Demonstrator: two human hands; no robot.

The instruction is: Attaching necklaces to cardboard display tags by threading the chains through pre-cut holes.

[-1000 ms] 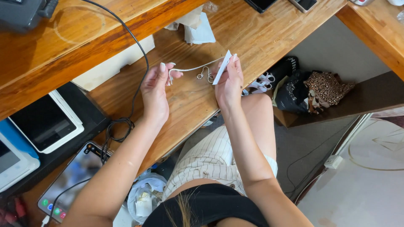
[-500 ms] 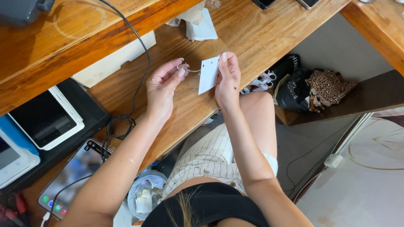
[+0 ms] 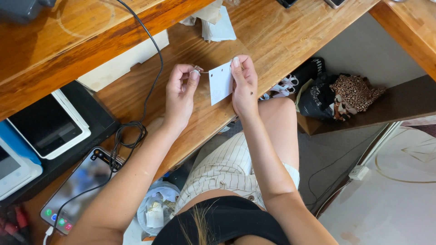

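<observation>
Card's turned flat to the camera now
Right hand [image 3: 244, 86] pinches the card [image 3: 221, 82] at centre frame; left hand [image 3: 180, 93] has closed in, fingertips nipping a small metal piece [image 3: 196, 71].

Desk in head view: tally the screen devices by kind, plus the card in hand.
Tablets: 2, white and blue-edged
Phone: 1
White card: 1, held by the right hand, left hand beside it
Total: 4

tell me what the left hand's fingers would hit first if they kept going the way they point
The left hand points its fingers toward the white card held by the right hand. The card's near edge would likely come first, though depth is unclear.
</observation>
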